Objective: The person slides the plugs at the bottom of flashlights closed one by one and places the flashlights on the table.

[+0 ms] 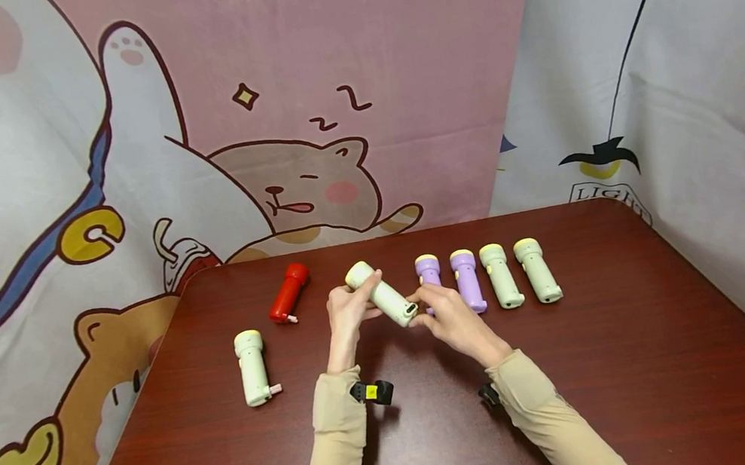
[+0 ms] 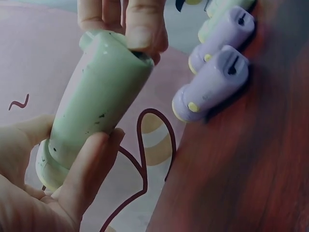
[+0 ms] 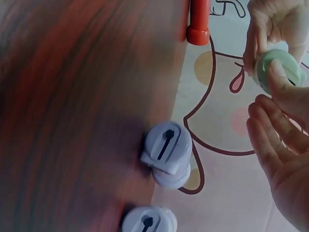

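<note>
A pale green flashlight (image 1: 388,300) is held up over the table, tilted, its yellow-rimmed head toward the upper left. My left hand (image 1: 347,317) grips it near the head, thumb on one side and fingers on the other. At the tail end my right hand (image 1: 458,320) pinches the flashlight, and its thumb lies over the end face in the right wrist view. A dark slot shows on that end in the head view. Behind the right hand, a purple flashlight (image 1: 427,268) is partly hidden.
Right of the hands stand another purple flashlight (image 1: 467,281) and two pale green flashlights (image 1: 502,277) (image 1: 537,272) in a row. On the left lie a red flashlight (image 1: 289,294) and a pale green flashlight (image 1: 254,370) with a small plug sticking out. All lie on a dark red-brown table (image 1: 632,372).
</note>
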Action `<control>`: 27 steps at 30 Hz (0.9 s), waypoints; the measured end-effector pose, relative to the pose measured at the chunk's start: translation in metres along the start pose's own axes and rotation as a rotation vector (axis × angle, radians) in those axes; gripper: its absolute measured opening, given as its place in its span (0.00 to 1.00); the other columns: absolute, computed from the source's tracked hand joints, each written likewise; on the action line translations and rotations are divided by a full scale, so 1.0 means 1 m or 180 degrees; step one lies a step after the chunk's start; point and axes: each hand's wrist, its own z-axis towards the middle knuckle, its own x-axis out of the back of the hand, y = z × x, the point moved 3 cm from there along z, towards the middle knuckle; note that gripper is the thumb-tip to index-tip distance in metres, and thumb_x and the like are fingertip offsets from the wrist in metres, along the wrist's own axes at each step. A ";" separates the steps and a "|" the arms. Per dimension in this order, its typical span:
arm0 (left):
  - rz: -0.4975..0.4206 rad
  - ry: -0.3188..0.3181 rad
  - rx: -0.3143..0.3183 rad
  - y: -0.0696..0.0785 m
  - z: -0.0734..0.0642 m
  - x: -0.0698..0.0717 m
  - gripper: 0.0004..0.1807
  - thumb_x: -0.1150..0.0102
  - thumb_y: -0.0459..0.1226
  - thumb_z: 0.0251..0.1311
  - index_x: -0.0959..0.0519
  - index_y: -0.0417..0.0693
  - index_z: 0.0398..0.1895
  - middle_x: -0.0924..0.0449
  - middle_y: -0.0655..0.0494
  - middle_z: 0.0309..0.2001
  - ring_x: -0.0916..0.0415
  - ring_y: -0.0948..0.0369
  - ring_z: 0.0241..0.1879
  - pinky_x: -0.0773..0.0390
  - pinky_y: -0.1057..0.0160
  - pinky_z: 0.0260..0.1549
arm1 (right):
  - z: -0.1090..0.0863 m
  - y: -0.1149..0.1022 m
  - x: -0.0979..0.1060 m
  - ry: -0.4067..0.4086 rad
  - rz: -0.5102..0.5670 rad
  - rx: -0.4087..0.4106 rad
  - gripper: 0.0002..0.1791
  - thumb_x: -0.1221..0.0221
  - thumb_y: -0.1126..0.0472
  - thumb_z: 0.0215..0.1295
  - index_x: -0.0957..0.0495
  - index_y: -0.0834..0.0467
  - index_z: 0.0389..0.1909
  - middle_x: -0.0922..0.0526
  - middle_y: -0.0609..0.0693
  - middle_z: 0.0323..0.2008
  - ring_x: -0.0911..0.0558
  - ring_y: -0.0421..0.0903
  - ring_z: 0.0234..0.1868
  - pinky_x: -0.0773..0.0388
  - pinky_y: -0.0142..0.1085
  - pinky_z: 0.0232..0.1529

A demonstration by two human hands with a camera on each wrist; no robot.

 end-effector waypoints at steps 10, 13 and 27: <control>0.0317 -0.0058 -0.0040 -0.005 0.005 0.000 0.23 0.29 0.49 0.46 0.19 0.37 0.32 0.17 0.49 0.22 0.19 0.62 0.17 0.19 0.45 0.34 | -0.002 0.022 0.004 -0.0055 -0.0644 -0.0249 0.26 0.27 0.59 0.44 0.19 0.63 0.46 0.18 0.56 0.42 0.20 0.51 0.43 0.22 0.42 0.45; 0.0381 -0.0045 -0.0040 -0.007 0.006 -0.001 0.23 0.28 0.49 0.45 0.19 0.36 0.31 0.18 0.49 0.22 0.19 0.61 0.17 0.19 0.44 0.34 | -0.003 0.029 0.004 -0.0047 -0.0802 -0.0447 0.25 0.27 0.58 0.46 0.20 0.62 0.47 0.19 0.56 0.41 0.21 0.52 0.42 0.22 0.44 0.44; 0.0865 0.0015 -0.0087 -0.015 0.009 -0.004 0.23 0.28 0.50 0.43 0.19 0.38 0.27 0.18 0.45 0.24 0.18 0.55 0.16 0.18 0.49 0.28 | -0.005 0.038 -0.003 -0.0283 -0.0868 -0.0640 0.17 0.30 0.69 0.46 0.18 0.65 0.40 0.21 0.57 0.41 0.20 0.52 0.42 0.21 0.43 0.43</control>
